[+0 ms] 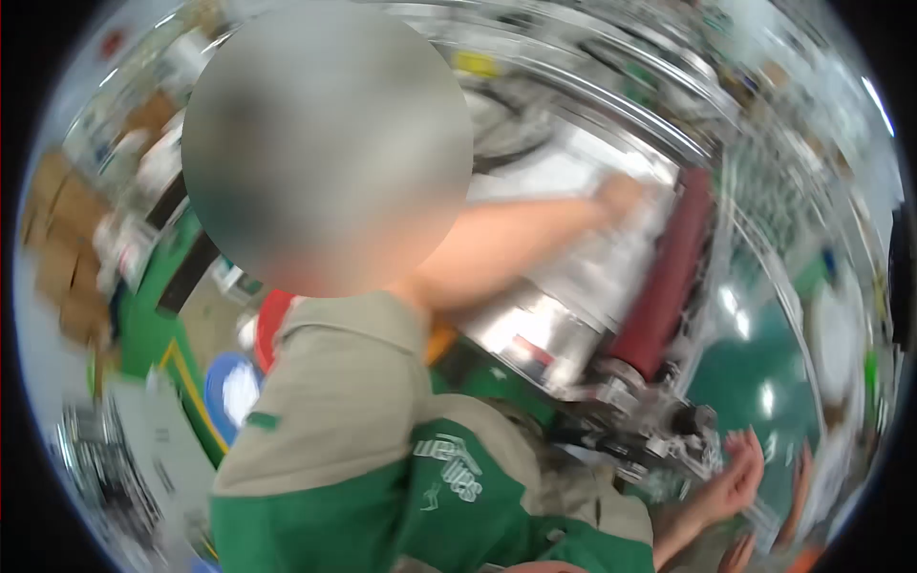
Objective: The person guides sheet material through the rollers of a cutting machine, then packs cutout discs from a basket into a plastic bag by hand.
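Neither my left hand nor my right hand can be made out as my own. A co-worker in a beige and green shirt [334, 420] fills the middle and lower left, with the head blurred out. From the beige sleeve a bare arm reaches right, its blurred hand [621, 198] over a shiny metal surface [521, 329] with whitish material on it. What that hand holds, if anything, is unclear. Beside the surface lies a long dark red roller [664, 277]. Another person's hand [740, 477], fingers bent, shows at lower right near metal machine parts [621, 396].
Cardboard boxes [72, 239] are stacked at far left. A blue round object [232, 393] lies near a yellow floor line [196, 396]. More hands [800, 492] appear at the lower right edge. Metal rails [611, 86] curve across the top. The view is smeared by motion.
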The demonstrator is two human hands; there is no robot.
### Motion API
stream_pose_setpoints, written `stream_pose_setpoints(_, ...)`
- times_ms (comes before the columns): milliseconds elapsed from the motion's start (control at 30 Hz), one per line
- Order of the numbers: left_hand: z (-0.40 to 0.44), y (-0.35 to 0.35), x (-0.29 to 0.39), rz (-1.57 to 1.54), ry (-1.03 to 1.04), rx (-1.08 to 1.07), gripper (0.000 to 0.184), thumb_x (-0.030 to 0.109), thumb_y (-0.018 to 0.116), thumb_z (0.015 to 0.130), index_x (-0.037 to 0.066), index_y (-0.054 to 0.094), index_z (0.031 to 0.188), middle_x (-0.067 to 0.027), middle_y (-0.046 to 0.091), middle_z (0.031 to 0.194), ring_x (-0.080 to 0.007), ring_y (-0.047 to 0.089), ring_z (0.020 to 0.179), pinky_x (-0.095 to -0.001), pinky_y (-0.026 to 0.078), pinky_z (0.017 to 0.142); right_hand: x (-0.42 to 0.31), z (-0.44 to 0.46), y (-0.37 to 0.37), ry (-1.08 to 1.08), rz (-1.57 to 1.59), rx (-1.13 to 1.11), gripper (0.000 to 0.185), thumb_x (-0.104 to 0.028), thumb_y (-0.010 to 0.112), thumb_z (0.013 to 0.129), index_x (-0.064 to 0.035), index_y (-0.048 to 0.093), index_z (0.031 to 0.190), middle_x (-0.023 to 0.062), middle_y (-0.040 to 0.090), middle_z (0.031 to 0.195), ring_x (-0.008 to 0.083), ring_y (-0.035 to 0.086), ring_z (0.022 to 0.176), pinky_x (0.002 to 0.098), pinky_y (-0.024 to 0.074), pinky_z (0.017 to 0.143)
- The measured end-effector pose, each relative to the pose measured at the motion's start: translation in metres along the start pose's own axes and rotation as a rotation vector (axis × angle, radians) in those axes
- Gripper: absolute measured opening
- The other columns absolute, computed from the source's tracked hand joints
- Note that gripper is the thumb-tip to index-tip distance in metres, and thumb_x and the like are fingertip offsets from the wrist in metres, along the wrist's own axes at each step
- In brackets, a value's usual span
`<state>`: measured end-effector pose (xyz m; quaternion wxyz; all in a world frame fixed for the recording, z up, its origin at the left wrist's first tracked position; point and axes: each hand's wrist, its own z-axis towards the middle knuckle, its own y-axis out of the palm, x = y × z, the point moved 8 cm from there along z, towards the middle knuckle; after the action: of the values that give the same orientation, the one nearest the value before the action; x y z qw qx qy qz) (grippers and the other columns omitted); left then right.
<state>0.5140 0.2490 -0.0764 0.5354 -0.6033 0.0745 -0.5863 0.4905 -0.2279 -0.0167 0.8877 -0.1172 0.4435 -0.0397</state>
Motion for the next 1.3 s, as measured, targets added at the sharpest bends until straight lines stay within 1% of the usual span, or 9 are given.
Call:
stream_pose_setpoints(33, -0.02, -0.002, 0.014, 0.066, 0.056, 0.027, 0.037, 0.039, 0.041, 0.1, 0.018, 0.062, 0.122, -0.0132, 0.07, 0.097, -0.03, 0.067, 0.089, -0.0405, 0.053, 0.079, 0.004, 0.007, 0.002, -0.072, 0.019, 0.002, 0.026, -0.012, 0.049, 0.101, 0.0071, 0.061, 0.115, 0.0084, 0.062, 0.09, 0.0129, 0.056, 0.082, 0.0274, 0.0459, 0.082)
stream_pose_setpoints(100, -0.049, -0.022, 0.03, 0.009, 0.006, 0.106, 0.04, 0.043, 0.046, 0.097, 0.013, 0.07, 0.106, -0.0187, 0.069, 0.091, -0.03, 0.067, 0.085, -0.0401, 0.052, 0.076, 0.011, 0.027, 0.009, -0.155, 0.016, -0.07, 0.031, -0.015, 0.048, 0.101, 0.0078, 0.059, 0.119, 0.0083, 0.062, 0.09, 0.0151, 0.056, 0.084, 0.0283, 0.0462, 0.083)
stream_pose_setpoints(133, -0.089, -0.064, 0.035, -0.396, -0.315, 0.064, 0.048, 0.048, 0.052, 0.093, 0.006, 0.073, 0.083, -0.0195, 0.068, 0.078, -0.0309, 0.067, 0.072, -0.041, 0.051, 0.07, -0.055, 0.019, 0.023, -0.154, -0.053, 0.03, 0.03, -0.026, 0.062, 0.094, 0.0023, 0.069, 0.103, 0.019, 0.07, 0.093, 0.0319, 0.065, 0.079, 0.0358, 0.0515, 0.072)
stream_pose_setpoints(333, -0.204, -0.16, 0.105, -0.665, 0.06, 0.232, 0.049, 0.04, 0.056, 0.092, -0.001, 0.064, 0.067, -0.0179, 0.062, 0.062, -0.0285, 0.062, 0.058, -0.0393, 0.048, 0.062, -0.111, 0.036, 0.005, -0.51, -0.228, 0.034, 0.026, -0.022, 0.057, 0.096, 0.0, 0.065, 0.108, 0.0134, 0.066, 0.097, 0.0266, 0.061, 0.087, 0.0342, 0.0491, 0.077)
stream_pose_setpoints(533, -0.291, -0.25, 0.225, -0.638, 0.649, 0.347, 0.041, 0.033, 0.057, 0.088, 0.002, 0.059, 0.062, -0.0198, 0.057, 0.062, -0.0416, 0.057, 0.058, -0.0452, 0.046, 0.057, -0.254, -0.017, 0.071, -0.4, 0.351, -0.671, 0.044, -0.009, 0.064, 0.091, 0.0025, 0.049, 0.131, 0.0162, 0.055, 0.123, 0.0219, 0.054, 0.107, 0.0336, 0.0445, 0.091)
stream_pose_setpoints(900, -0.331, -0.275, 0.217, -0.466, 0.878, 0.758, 0.029, 0.026, 0.059, 0.089, 0.002, 0.058, 0.073, -0.0182, 0.059, 0.076, -0.0384, 0.061, 0.072, -0.0436, 0.049, 0.063, -0.271, -0.035, 0.119, -0.46, 0.356, -0.412, 0.034, -0.008, 0.068, 0.09, 0.0028, 0.059, 0.12, 0.0125, 0.061, 0.112, 0.0189, 0.054, 0.099, 0.0322, 0.044, 0.088)
stream_pose_setpoints(1067, -0.351, -0.286, 0.174, -0.457, 0.887, 0.626, 0.032, 0.02, 0.068, 0.082, 0.001, 0.057, 0.106, -0.0181, 0.057, 0.103, -0.0351, 0.06, 0.085, -0.0398, 0.048, 0.078, -0.21, 0.017, 0.093, -0.297, 0.446, -0.236, 0.013, -0.009, 0.061, 0.094, 0.0002, 0.061, 0.103, 0.008, 0.065, 0.099, 0.0155, 0.062, 0.09, 0.0272, 0.0504, 0.08)
stream_pose_setpoints(1200, -0.384, -0.282, 0.128, -0.376, 0.832, -0.14, 0.025, 0.015, 0.082, 0.065, 0.003, 0.073, 0.084, -0.0073, 0.069, 0.076, -0.0234, 0.064, 0.064, -0.0309, 0.049, 0.059, -0.144, 0.072, 0.05, -0.085, 0.223, 0.107, 0.022, -0.018, 0.062, 0.095, 0.0021, 0.061, 0.104, 0.0046, 0.065, 0.092, 0.0098, 0.061, 0.077, 0.0242, 0.0493, 0.072)
stream_pose_setpoints(1300, -0.424, -0.297, 0.023, -0.848, 0.717, -0.286, 0.019, 0.02, 0.081, 0.076, 0.002, 0.073, 0.073, -0.0059, 0.066, 0.065, -0.016, 0.061, 0.054, -0.0245, 0.044, 0.046, -0.022, 0.102, 0.039, 0.084, 0.048, -0.022, 0.025, -0.021, 0.061, 0.094, 0.0011, 0.062, 0.105, 0.003, 0.065, 0.09, 0.0097, 0.06, 0.075, 0.0248, 0.0481, 0.068)
